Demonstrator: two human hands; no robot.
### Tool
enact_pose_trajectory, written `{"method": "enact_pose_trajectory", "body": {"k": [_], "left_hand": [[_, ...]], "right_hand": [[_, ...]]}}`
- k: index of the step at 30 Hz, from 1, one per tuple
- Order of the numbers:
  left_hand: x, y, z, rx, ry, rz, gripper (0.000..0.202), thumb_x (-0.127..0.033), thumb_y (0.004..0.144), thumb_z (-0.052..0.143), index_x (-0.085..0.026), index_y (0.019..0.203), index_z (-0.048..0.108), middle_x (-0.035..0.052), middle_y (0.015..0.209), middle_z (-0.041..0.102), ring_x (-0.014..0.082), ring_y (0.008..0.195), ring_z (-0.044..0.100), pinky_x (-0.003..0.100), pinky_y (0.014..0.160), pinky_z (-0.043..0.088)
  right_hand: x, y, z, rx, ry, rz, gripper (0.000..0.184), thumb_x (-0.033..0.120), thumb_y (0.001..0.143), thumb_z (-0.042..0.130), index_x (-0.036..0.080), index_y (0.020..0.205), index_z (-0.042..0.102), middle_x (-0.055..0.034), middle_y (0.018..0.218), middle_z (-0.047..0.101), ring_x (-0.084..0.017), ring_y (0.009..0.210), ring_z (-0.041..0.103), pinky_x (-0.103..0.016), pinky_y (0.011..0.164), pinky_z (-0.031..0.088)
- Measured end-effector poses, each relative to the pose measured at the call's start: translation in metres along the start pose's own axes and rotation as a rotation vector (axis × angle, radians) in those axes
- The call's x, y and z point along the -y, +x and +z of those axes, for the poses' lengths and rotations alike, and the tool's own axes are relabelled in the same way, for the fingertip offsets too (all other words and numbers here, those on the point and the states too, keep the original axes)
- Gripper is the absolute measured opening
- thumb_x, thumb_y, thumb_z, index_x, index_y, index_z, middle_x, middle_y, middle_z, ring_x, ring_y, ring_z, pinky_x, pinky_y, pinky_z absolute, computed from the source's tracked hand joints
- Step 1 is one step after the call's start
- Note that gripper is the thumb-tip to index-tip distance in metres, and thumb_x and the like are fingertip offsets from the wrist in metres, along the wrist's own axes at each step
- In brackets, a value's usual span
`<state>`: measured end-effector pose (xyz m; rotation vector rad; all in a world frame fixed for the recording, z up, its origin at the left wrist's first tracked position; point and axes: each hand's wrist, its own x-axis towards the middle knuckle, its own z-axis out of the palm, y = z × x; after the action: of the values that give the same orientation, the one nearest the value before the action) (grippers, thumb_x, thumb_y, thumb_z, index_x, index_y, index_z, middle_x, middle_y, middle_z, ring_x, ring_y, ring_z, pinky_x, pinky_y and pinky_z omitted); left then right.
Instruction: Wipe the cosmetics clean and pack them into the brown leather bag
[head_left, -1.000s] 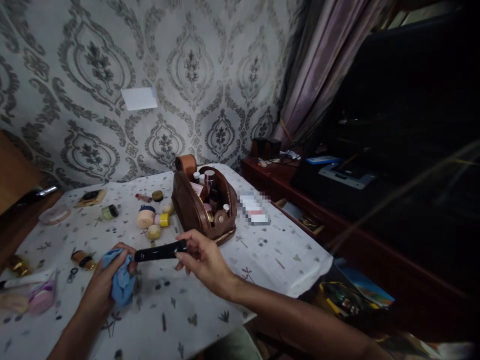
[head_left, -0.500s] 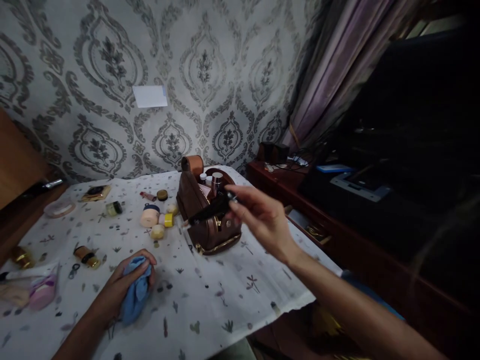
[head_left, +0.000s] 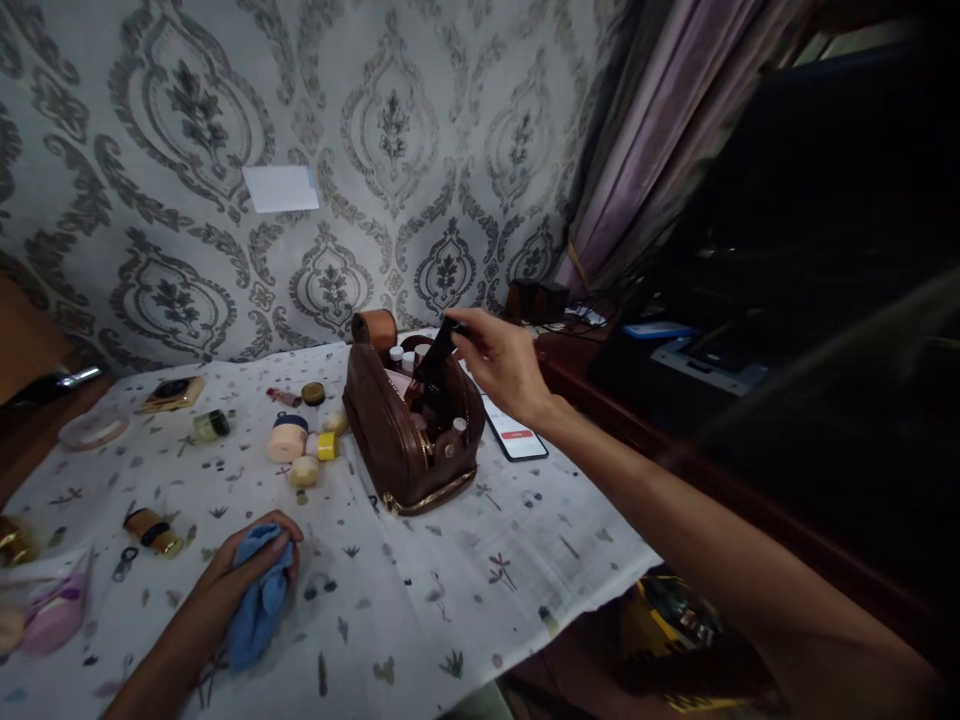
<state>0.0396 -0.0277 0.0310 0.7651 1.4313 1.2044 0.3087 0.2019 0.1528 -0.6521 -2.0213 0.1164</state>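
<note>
A brown zip-up cosmetic bag (head_left: 379, 425) stands open on the patterned cloth, with several small white-capped bottles and other items inside. Above its opening, my right hand (head_left: 506, 365) pinches a slim black item (head_left: 441, 345) of a kind I cannot make out. The item tilts down into the bag, and its lower end blends with the dark interior. My left hand (head_left: 225, 580) rests on the table at the lower left, closed around a crumpled blue cloth (head_left: 259, 605).
Left of the bag lie a peach jar (head_left: 287, 440), a yellow-capped container (head_left: 326, 446), a round dark lid (head_left: 313, 393) and a brown-and-gold bottle (head_left: 152, 530). A phone (head_left: 517, 435) with a lit screen lies right of the bag. The table edge drops off at the lower right.
My right hand has moved up and back, swinging the black item from in front of the bag to its opening. The phone has come into view. My left hand still holds the cloth.
</note>
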Motion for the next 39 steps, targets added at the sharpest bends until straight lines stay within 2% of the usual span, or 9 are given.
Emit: {"method": "enact_pose_trajectory", "body": {"k": [3,5,10,15,20,25,29,34,39], "left_hand": [[0.0,0.001,-0.001,0.036,0.009,-0.026,0.038,-0.052,0.068,0.079,-0.018,0.081,0.066,0.0016,0.066,0.062,0.0147,0.059,0.056,0.021,0.053,0.044],[-0.001,-0.001,0.001,0.018,0.003,-0.022,0.038,-0.052,0.07,0.079,-0.018,0.082,0.066,0.0011,0.066,0.062,0.0137,0.059,0.056,0.02,0.054,0.043],[-0.004,-0.008,0.009,0.012,-0.005,-0.02,0.04,-0.053,0.07,0.079,-0.018,0.082,0.064,0.0002,0.064,0.062,0.0125,0.057,0.053,0.019,0.052,0.041],[0.001,-0.003,0.001,0.043,-0.006,-0.023,0.04,-0.053,0.069,0.079,-0.018,0.082,0.065,0.0007,0.065,0.063,0.0132,0.06,0.056,0.019,0.054,0.042],[0.008,0.005,-0.008,0.074,0.051,-0.035,0.041,-0.054,0.07,0.078,-0.018,0.084,0.065,0.0019,0.067,0.064,0.0145,0.061,0.056,0.02,0.054,0.044],[0.005,0.001,-0.001,0.038,0.027,-0.045,0.04,-0.053,0.07,0.078,-0.017,0.083,0.065,0.0015,0.067,0.063,0.0142,0.061,0.056,0.02,0.056,0.044],[0.003,-0.001,0.002,0.028,-0.01,-0.049,0.04,-0.053,0.069,0.079,-0.018,0.083,0.064,0.0003,0.066,0.063,0.0129,0.059,0.055,0.019,0.054,0.043],[0.006,0.005,-0.006,0.096,0.03,-0.054,0.043,-0.055,0.067,0.08,-0.019,0.083,0.064,0.0008,0.065,0.063,0.0146,0.061,0.056,0.021,0.056,0.044],[0.004,0.003,-0.005,0.094,0.081,-0.031,0.044,-0.058,0.066,0.079,-0.018,0.081,0.066,0.0019,0.066,0.064,0.0152,0.062,0.057,0.021,0.057,0.045]], "right_hand": [[-0.005,0.003,0.013,0.117,-0.102,-0.025,0.031,0.016,0.092,0.049,0.015,0.118,0.064,-0.0109,0.111,0.071,-0.022,0.1,0.067,-0.031,0.087,0.049],[-0.006,0.004,0.018,0.196,-0.19,-0.002,0.032,0.015,0.093,0.047,0.016,0.121,0.061,-0.0105,0.113,0.071,-0.023,0.102,0.067,-0.031,0.087,0.048],[-0.003,0.002,0.023,0.39,-0.416,0.053,0.031,0.019,0.096,0.046,0.021,0.126,0.055,-0.0077,0.113,0.072,-0.023,0.097,0.068,-0.028,0.076,0.044],[0.006,0.006,0.027,0.518,-0.556,0.039,0.025,0.021,0.099,0.041,0.019,0.119,0.057,-0.0097,0.112,0.072,-0.024,0.099,0.067,-0.029,0.072,0.04],[0.012,0.015,0.031,0.577,-0.63,0.018,0.03,0.02,0.099,0.041,0.014,0.126,0.05,-0.0124,0.109,0.072,-0.026,0.096,0.067,-0.03,0.07,0.04],[0.013,0.025,0.033,0.612,-0.696,-0.059,0.028,0.019,0.098,0.039,0.016,0.123,0.053,-0.0135,0.103,0.073,-0.029,0.093,0.069,-0.033,0.07,0.044],[0.021,0.033,0.035,0.653,-0.725,-0.031,0.029,0.019,0.098,0.039,0.014,0.122,0.054,-0.0164,0.103,0.073,-0.029,0.093,0.069,-0.034,0.073,0.047],[0.033,0.038,0.035,0.701,-0.721,0.016,0.03,0.016,0.097,0.037,0.011,0.121,0.056,-0.0198,0.104,0.072,-0.031,0.102,0.068,-0.036,0.076,0.05],[0.03,0.039,0.031,0.692,-0.687,0.012,0.031,0.018,0.096,0.041,0.015,0.121,0.059,-0.0159,0.107,0.073,-0.029,0.101,0.068,-0.035,0.075,0.048]]}}
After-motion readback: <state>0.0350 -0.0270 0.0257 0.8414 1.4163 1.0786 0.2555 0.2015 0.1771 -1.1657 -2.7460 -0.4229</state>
